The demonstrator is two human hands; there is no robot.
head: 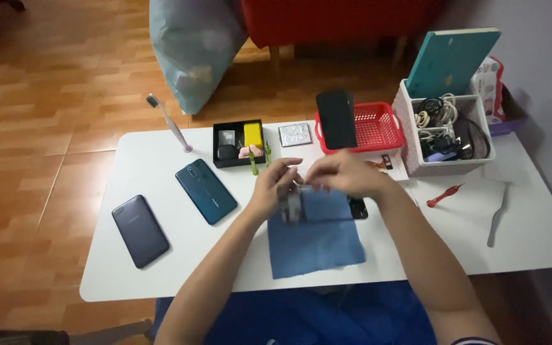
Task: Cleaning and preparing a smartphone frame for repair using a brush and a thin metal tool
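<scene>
Both hands meet over the blue cloth (pixel 314 239) on the white desk (pixel 161 255): the left hand (pixel 269 185) has its grip pinched on a small grey phone part (pixel 292 207), and the right hand (pixel 346 176) presses its fingers together on the upper edge of the same part. The part looks thin, light and probably fragile, so the edges seem the safest place to hold it. A teal phone (pixel 206 191) and a dark grey phone (pixel 140 230) lie to the left, apart from the hands.

Matt blue cloth (pixel 317 239) on smooth white table (pixel 161 275); glossy teal phone (pixel 206 191); red plastic basket (pixel 378 128).
</scene>
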